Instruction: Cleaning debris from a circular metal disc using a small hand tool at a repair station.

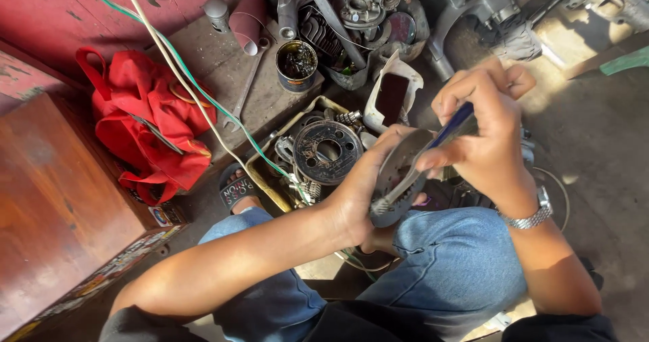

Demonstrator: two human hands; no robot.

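Grey metal plate (399, 173), round, grimy, brushed.

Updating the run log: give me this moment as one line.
left hand: holds round metal plate | right hand: holds blue-handled brush, bristles on plate | below: tray of parts

— That bag (145, 122) by the wooden chest (57, 207)?
— Bright red; the chest is reddish brown.
— The brush (443, 136)?
— Dark blue handle, over a grey metal plate (399, 173).
— Jeans (453, 261)?
— Faded blue. Watch (531, 217) silver, cord (203, 92) green, can (296, 65) holding black oil.
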